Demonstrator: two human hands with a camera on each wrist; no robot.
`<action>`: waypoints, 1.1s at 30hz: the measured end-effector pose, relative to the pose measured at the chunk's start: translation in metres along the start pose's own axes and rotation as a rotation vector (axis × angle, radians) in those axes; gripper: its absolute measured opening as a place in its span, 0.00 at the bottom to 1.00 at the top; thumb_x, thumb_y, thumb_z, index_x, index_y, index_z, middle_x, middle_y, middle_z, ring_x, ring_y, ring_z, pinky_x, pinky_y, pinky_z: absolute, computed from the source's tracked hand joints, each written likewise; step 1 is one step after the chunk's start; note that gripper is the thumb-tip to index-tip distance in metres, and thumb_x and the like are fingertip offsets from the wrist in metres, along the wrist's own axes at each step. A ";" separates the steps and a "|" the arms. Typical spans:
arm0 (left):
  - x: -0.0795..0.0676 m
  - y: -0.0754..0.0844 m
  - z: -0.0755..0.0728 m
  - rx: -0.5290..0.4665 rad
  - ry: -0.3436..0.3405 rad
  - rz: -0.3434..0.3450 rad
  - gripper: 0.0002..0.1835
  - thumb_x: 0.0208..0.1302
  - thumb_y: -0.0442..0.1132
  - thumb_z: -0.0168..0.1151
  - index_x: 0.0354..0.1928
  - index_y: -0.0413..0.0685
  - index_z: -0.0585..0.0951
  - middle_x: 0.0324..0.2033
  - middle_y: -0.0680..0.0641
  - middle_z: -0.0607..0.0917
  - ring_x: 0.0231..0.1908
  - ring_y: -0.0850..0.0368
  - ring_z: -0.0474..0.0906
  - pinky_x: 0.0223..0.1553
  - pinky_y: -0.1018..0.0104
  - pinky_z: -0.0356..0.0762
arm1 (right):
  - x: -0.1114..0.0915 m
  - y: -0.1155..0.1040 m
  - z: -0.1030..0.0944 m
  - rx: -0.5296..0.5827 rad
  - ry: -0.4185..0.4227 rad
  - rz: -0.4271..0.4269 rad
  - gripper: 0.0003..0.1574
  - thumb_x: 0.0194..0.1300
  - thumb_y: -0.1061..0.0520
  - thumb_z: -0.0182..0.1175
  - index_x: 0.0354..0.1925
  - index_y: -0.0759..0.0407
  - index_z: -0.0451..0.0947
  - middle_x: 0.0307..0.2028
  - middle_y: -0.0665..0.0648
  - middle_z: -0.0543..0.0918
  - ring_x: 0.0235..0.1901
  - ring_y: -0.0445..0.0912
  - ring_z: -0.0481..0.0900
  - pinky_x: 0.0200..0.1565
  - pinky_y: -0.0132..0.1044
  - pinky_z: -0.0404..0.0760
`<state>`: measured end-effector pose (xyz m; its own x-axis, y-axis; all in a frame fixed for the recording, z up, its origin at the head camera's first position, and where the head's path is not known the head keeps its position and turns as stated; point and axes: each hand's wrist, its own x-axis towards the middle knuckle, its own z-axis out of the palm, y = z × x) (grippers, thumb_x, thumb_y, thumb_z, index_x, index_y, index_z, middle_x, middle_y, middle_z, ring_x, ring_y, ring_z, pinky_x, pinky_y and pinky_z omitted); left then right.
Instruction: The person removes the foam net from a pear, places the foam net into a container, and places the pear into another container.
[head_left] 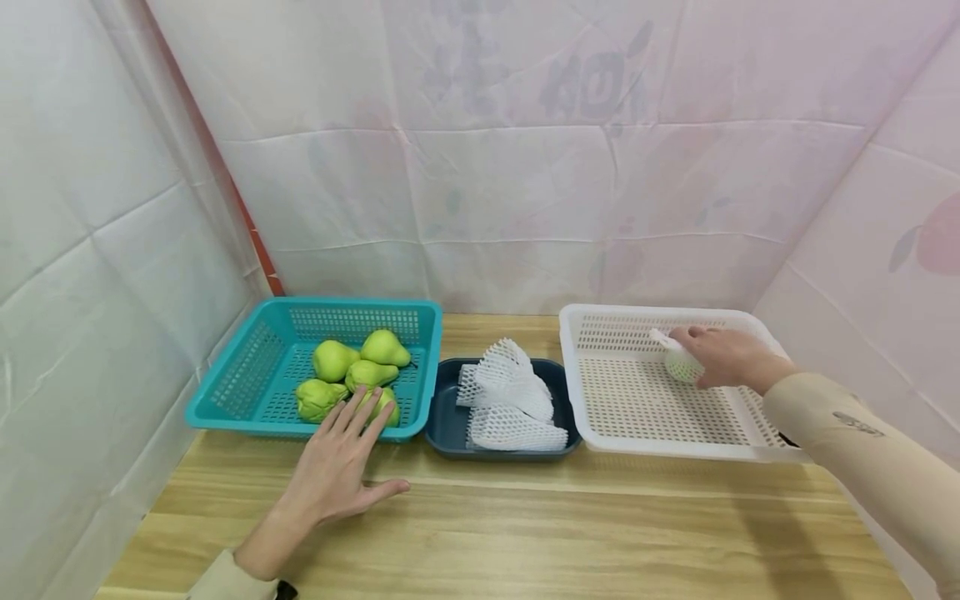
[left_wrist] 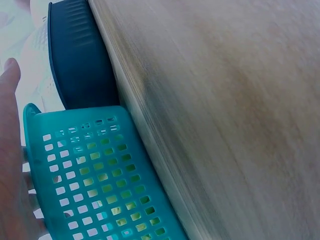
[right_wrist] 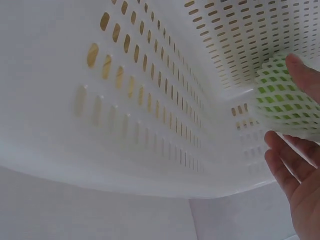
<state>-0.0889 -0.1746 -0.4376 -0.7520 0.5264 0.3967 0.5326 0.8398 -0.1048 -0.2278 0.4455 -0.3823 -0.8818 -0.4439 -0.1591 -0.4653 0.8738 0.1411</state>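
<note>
My left hand (head_left: 333, 475) lies with straight, spread fingers over the front rim of the teal basket (head_left: 225, 414), fingertips at the nearest pear (head_left: 387, 410). Several more green pears, among them one at the back (head_left: 384, 347), sit inside. Over the white basket (head_left: 622, 446) my right hand (head_left: 731, 358) holds a pear in a white foam net (head_left: 681, 367) between thumb and fingers. In the right wrist view the thumb overlaps this netted pear (right_wrist: 280, 95), and the fingers are on its other side. Whether it bears on the basket floor I cannot tell.
Between the two baskets stands a dark blue tray (head_left: 447, 433) with several white foam nets (head_left: 517, 427). All three containers are on a wooden table (head_left: 480, 533). Light printed sheets (head_left: 510, 183) hang behind and at both sides.
</note>
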 end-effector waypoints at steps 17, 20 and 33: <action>0.000 0.001 -0.001 0.005 -0.019 -0.014 0.61 0.59 0.88 0.43 0.77 0.46 0.71 0.77 0.38 0.72 0.77 0.36 0.67 0.71 0.38 0.75 | 0.003 -0.001 0.010 -0.121 0.054 -0.071 0.48 0.38 0.51 0.86 0.53 0.63 0.73 0.43 0.65 0.81 0.42 0.60 0.84 0.42 0.59 0.86; 0.000 0.001 -0.001 0.009 -0.015 -0.015 0.61 0.60 0.89 0.40 0.77 0.46 0.71 0.76 0.38 0.72 0.77 0.36 0.68 0.71 0.38 0.75 | 0.003 -0.001 0.012 -0.147 0.057 -0.072 0.47 0.39 0.50 0.86 0.53 0.63 0.73 0.42 0.64 0.81 0.42 0.60 0.84 0.42 0.59 0.86; 0.000 -0.001 -0.002 0.018 0.022 -0.010 0.62 0.60 0.89 0.36 0.76 0.46 0.72 0.76 0.38 0.73 0.76 0.36 0.68 0.70 0.39 0.76 | -0.001 -0.004 0.000 -0.224 0.085 -0.099 0.49 0.40 0.45 0.85 0.56 0.65 0.75 0.41 0.61 0.80 0.41 0.57 0.81 0.40 0.55 0.84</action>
<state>-0.0891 -0.1760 -0.4354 -0.7484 0.5153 0.4176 0.5182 0.8473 -0.1167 -0.2249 0.4429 -0.3829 -0.8302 -0.5482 -0.1013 -0.5463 0.7639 0.3437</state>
